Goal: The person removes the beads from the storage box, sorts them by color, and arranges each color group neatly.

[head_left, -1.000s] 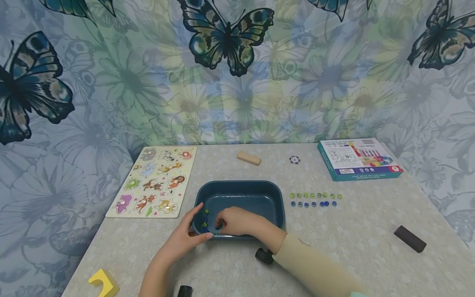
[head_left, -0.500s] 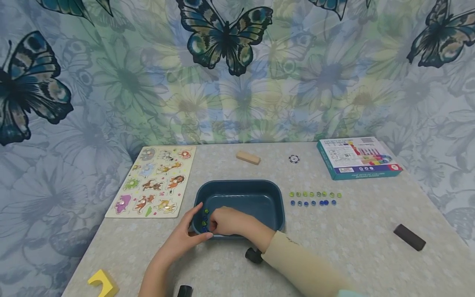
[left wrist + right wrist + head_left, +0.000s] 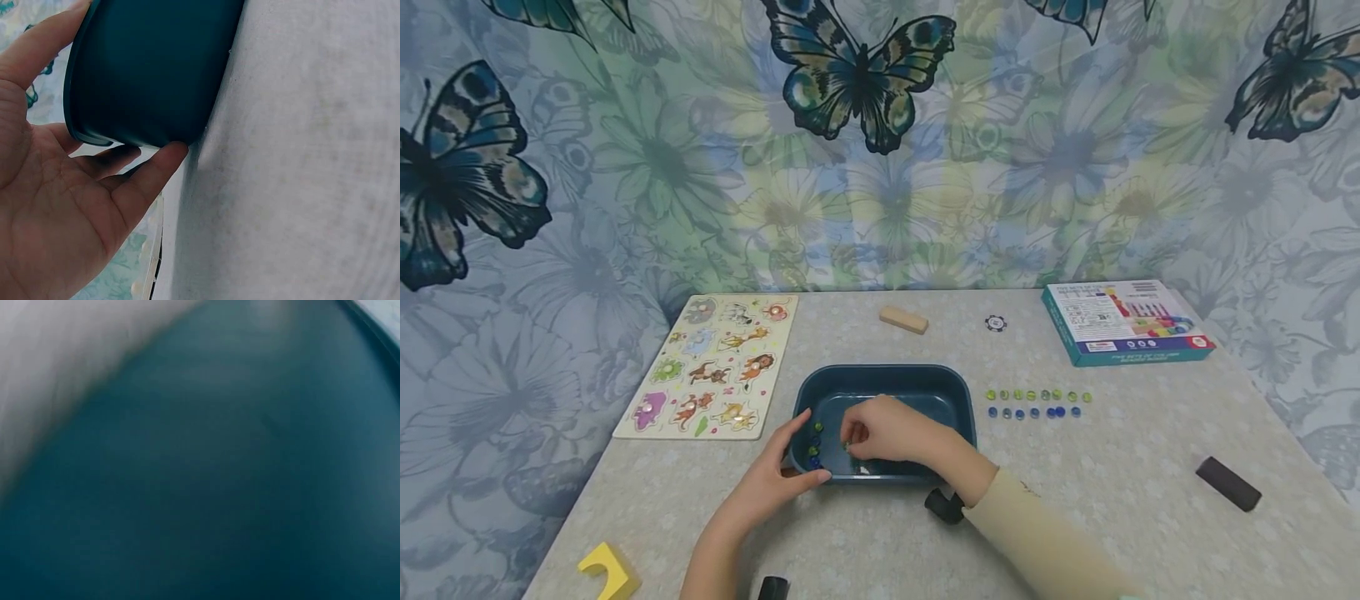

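A dark blue rectangular dish (image 3: 891, 375) stands mid-table. My left hand (image 3: 767, 483) holds its near left corner, thumb on the near rim and fingers along the left side. In the left wrist view, the left hand (image 3: 69, 194) has its fingers against the outer wall of the dish (image 3: 150, 69). Several green and blue glass marbles (image 3: 815, 450) lie in a line along the dish's left inner side. Inside the dish, my right hand (image 3: 891, 429) pinches a small greenish marble (image 3: 847, 447), mostly hidden by the fingertips. The right wrist view shows only the blurred dish (image 3: 206, 462).
Right of the dish lie a row of green marbles (image 3: 1032, 395) and a row of blue ones (image 3: 1034, 413). Around stand an animal puzzle board (image 3: 715, 367), a wooden block (image 3: 903, 320), a chip (image 3: 996, 322), a box (image 3: 1127, 321), a black block (image 3: 1228, 482) and a yellow arch (image 3: 612, 570).
My right hand went left toward the marbles in the dish, then came back right and up a little, a small marble now at its fingertips. The left hand has stayed in place.
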A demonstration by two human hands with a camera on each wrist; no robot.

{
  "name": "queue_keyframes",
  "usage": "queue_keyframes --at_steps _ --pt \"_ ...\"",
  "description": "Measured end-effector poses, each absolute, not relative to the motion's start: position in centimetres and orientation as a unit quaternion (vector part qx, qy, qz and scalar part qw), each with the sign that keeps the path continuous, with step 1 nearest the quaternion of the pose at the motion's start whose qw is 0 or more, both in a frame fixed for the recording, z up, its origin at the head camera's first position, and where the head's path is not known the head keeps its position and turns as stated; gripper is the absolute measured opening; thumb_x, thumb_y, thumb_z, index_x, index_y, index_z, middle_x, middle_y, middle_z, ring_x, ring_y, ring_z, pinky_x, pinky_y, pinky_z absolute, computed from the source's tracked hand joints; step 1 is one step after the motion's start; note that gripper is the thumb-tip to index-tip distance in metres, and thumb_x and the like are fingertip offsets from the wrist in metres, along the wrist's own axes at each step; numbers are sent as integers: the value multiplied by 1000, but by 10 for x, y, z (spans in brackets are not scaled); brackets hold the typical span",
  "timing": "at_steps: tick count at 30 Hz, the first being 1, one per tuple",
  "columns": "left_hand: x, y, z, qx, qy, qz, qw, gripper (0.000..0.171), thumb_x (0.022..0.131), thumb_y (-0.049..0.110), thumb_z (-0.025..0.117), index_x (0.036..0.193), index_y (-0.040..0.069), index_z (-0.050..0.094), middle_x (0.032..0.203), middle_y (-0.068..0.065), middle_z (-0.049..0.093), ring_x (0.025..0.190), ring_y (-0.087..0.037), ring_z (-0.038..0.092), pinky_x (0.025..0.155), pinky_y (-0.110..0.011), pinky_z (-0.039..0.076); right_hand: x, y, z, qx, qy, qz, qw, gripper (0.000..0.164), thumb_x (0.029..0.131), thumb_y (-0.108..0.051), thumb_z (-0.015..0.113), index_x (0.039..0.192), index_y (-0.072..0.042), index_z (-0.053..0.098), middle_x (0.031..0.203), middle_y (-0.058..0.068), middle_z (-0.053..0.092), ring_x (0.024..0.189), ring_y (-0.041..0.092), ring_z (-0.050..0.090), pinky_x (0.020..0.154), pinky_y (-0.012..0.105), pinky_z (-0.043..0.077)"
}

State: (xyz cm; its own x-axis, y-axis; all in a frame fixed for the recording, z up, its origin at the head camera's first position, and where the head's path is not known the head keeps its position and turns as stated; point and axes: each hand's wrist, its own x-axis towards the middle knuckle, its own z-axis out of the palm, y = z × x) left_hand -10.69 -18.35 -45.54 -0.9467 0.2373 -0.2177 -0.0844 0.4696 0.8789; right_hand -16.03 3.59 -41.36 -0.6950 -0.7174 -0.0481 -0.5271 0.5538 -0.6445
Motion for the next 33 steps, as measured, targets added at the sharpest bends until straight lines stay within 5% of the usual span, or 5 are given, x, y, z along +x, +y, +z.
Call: queue_keyframes --at_steps 17,33 --pt "-107 -180 -455 36 849 503 158 90 77 34 76 148 27 21 154 -12 12 137 -41 19 92 -44 45 -157 174 -387 -229 905 -358 18 9 86 -13 68 95 -14 66 84 -8 64 76 6 59 66 25 52" --pt "-107 -179 -455 34 846 508 159 91 77 34 76 149 28 20 154 -13 9 136 -44 18 92 -46 45 -162 347 -426 -26 963 -261 62 17 86 -16 64 97 -2 64 87 6 61 80 21 54 72 37 47"
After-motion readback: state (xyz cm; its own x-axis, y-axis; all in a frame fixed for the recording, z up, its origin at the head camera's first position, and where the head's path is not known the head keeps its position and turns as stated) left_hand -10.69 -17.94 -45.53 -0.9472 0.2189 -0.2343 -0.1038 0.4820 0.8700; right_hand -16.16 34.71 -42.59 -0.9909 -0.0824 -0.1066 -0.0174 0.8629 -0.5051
